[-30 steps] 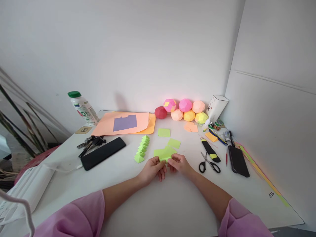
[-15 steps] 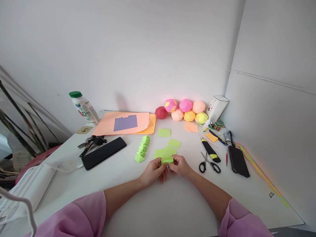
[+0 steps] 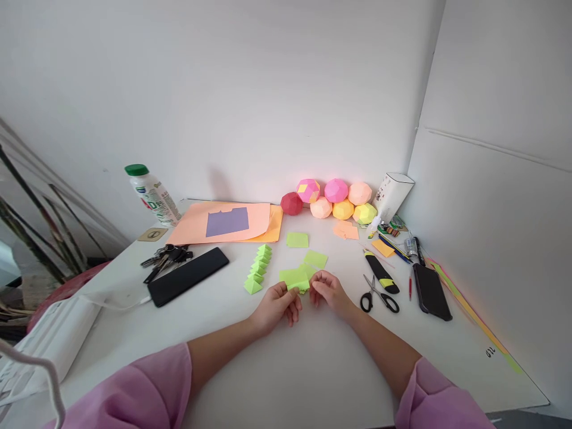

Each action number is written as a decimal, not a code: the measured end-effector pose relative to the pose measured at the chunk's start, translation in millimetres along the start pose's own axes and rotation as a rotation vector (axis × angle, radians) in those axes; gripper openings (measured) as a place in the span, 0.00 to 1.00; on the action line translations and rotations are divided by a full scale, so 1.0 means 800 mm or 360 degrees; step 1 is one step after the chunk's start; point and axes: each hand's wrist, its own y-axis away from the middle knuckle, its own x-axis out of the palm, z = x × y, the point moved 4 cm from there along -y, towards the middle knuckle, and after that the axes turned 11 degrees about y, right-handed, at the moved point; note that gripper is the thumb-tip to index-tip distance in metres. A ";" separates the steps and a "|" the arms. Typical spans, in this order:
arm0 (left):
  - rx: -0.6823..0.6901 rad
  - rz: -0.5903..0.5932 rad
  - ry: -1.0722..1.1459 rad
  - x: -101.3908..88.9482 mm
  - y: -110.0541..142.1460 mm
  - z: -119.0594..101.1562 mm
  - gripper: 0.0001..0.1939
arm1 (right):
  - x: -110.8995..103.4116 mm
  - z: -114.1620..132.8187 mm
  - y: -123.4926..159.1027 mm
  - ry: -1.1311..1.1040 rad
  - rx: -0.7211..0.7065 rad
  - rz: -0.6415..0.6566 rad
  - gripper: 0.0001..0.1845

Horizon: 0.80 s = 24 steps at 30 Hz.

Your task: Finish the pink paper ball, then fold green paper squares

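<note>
My left hand (image 3: 276, 307) pinches a small green paper piece (image 3: 297, 286) between thumb and forefinger, the other fingers curled beneath. Just right of the paper, my right hand (image 3: 329, 293) is loosely curved, thumb and forefinger a little apart, with nothing visible in it. Behind the hands lie more loose green papers: one sheet (image 3: 315, 258) to the right and another rectangle (image 3: 297, 240) farther back. To the left stands a row of folded green paper units (image 3: 258, 269).
Scissors (image 3: 379, 295), a cutter knife (image 3: 381, 272) and a phone (image 3: 432, 292) lie at right. Faceted paper balls (image 3: 343, 209) line the wall. Orange sheets (image 3: 192, 223), keys (image 3: 167, 256), a black power bank (image 3: 190, 277) and a bottle (image 3: 154, 196) are at left.
My right hand has let go of the green paper piece and shifted slightly right and up. The paper has turned a little in my left hand, showing more of its face.
</note>
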 end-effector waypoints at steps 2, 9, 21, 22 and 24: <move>-0.0007 0.0009 -0.0040 0.001 0.000 0.001 0.20 | 0.005 -0.002 0.002 0.0153 -0.0017 0.0076 0.08; -0.0029 0.0033 -0.0108 0.002 0.000 0.002 0.17 | 0.010 -0.001 0.004 0.0271 0.0006 0.0126 0.11; -0.0053 -0.0002 0.0003 0.000 0.001 0.001 0.14 | 0.007 0.005 0.004 0.0089 0.0048 0.0053 0.08; -0.0050 -0.0003 0.0008 0.000 0.001 0.001 0.14 | 0.007 0.006 0.004 0.0091 0.0050 0.0049 0.08; -0.0039 0.0002 0.0008 -0.001 0.000 0.001 0.14 | 0.007 0.007 0.005 0.0097 0.0052 0.0042 0.08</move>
